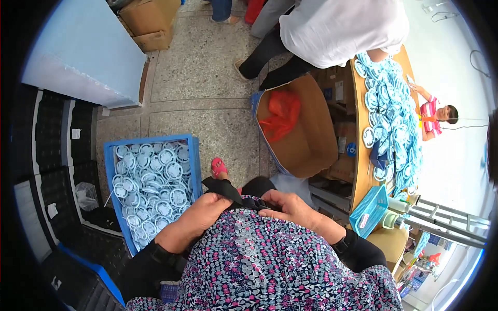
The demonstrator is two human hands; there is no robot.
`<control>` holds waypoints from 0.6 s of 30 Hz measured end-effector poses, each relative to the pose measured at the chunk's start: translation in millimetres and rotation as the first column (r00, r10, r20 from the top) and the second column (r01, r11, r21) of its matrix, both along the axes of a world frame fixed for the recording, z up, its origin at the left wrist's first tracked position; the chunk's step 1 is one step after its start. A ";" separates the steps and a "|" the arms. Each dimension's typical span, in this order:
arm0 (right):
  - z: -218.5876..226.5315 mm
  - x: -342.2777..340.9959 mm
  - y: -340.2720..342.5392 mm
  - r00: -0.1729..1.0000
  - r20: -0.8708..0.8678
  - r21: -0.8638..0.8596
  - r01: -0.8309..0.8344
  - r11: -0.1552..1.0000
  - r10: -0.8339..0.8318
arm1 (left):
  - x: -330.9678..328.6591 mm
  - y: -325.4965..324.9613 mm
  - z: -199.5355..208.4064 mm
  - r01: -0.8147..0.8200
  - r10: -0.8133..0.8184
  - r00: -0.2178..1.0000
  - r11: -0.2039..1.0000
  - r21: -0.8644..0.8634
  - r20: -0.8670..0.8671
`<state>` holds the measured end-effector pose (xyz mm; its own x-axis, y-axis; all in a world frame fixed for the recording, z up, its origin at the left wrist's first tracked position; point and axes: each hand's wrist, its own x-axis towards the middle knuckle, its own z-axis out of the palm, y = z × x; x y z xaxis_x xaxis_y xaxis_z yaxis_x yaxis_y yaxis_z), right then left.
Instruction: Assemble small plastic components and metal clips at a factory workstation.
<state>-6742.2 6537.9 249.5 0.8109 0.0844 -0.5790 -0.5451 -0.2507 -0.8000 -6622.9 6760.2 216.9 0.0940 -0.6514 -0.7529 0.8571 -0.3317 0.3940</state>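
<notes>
At my waist, over a dark flowered top, my left hand is closed on a wide black strap, whose loose end sticks out past the fingers. My right hand is closed at the other side of the waist, thumb and fingers pinching the black band there. A small dark piece, perhaps a buckle, lies between the hands. To the left of my left hand stands a blue crate full of coiled pale cables with round white discs.
A cardboard box with a red plastic bag stands ahead right. Beyond it, a wooden table carries many similar coils and a turquoise basket. A person in white leans over it; another, in striped pink, stands behind. Black crates line the left.
</notes>
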 end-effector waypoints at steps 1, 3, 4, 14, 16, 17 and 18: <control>-0.1 11.3 -4.5 1.000 -0.013 0.008 -0.003 1.000 0.003 | 8.6 -6.5 0.6 -0.022 0.022 0.999 1.000 0.008 0.026; 0.2 37.3 -14.7 0.999 0.012 -0.022 -0.029 0.999 0.030 | 27.2 -15.1 -4.4 -0.017 0.015 0.994 1.000 0.014 0.112; -0.2 50.8 -20.3 0.997 0.044 -0.054 -0.056 0.997 0.059 | 37.5 -19.1 -5.5 -0.022 0.020 0.994 1.000 0.018 0.108; -5.8 206.6 -99.5 0.955 0.191 -0.086 -0.213 0.973 0.226 | 159.6 -79.9 5.5 -0.031 0.064 0.941 0.994 -0.105 0.331; -0.6 235.7 -115.3 0.918 0.292 -0.088 -0.254 0.963 0.269 | 186.5 -109.1 28.1 -0.150 0.153 0.951 0.988 -0.032 0.270; 0.7 248.3 -124.8 0.918 0.293 -0.088 -0.255 0.963 0.269 | 198.2 -117.7 26.4 -0.089 0.079 0.940 0.996 0.013 0.331; 1.0 260.5 -134.4 0.925 0.237 -0.041 -0.296 0.954 0.297 | 209.3 -126.4 24.8 -0.029 0.004 0.922 0.998 0.059 0.388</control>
<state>-6481.7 6403.5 250.5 0.8633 0.3398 -0.3732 -0.2392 -0.3757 -0.8953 -6413.7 6633.8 241.7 0.3967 -0.6001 -0.6946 0.6476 -0.3533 0.6751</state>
